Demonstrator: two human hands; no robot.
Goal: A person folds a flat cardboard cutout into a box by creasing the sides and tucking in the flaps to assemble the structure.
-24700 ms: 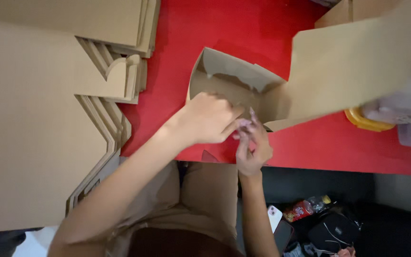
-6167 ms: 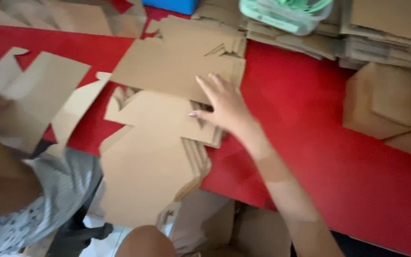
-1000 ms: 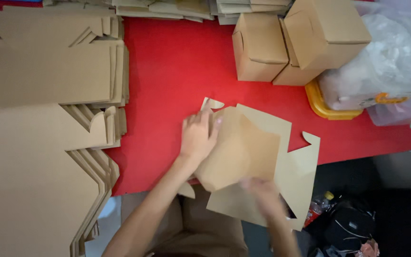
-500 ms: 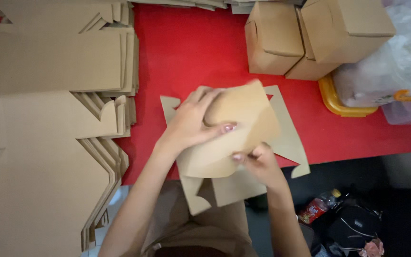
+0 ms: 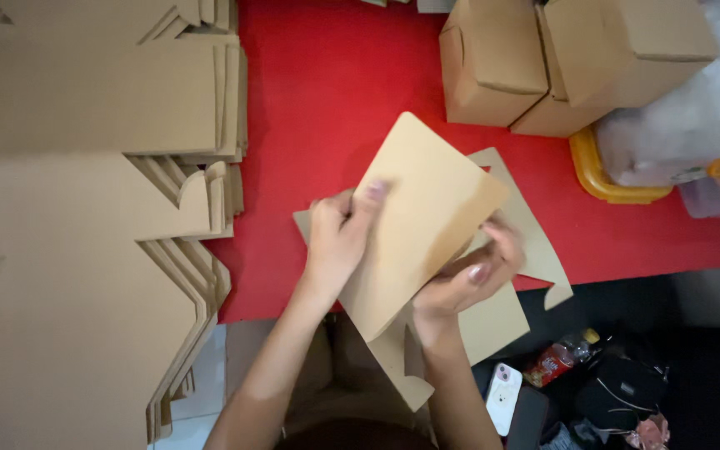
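A red worktop (image 5: 335,75) carries the things. On its left side lie stacks of flat brown cardboard cutouts (image 5: 85,108), the nearer stack (image 5: 68,300) reaching out past the front edge. At the far right stand two folded cardboard boxes (image 5: 493,62), touching each other. Just right of them sits a yellow-rimmed container (image 5: 602,179) with a clear plastic bag (image 5: 693,108) on it

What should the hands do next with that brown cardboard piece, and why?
Probably press the raised panel further over along its crease. The left hand pinches the flat cardboard blank at its left edge and the right hand grips it from below, with the panel tilted up and only partly folded. The finished boxes behind show fully folded sides.
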